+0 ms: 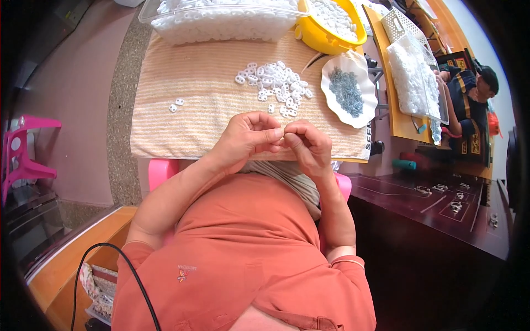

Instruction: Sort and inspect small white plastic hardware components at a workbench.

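My left hand [249, 139] and my right hand [312, 146] meet at the table's near edge, fingertips almost touching. Each is closed in a pinch, thumb against fingers. Whatever sits between the fingertips is too small and hidden to name. Just beyond them lies a loose pile of small white oval plastic pieces with two holes [276, 80]. Two or three more such pieces [176, 104] rest apart on the left. To the right of the pile, a white scalloped dish [364, 113] holds many small grey-blue, see-through pieces.
A striped tan cloth [182, 129] covers the table. At its far side stand a clear bin [221, 36] of white pieces and a yellow basin [317, 44]. Another person [469, 88] sits at a table on the right, beside a clear box [414, 77]. A pink stool [25, 149] stands left.
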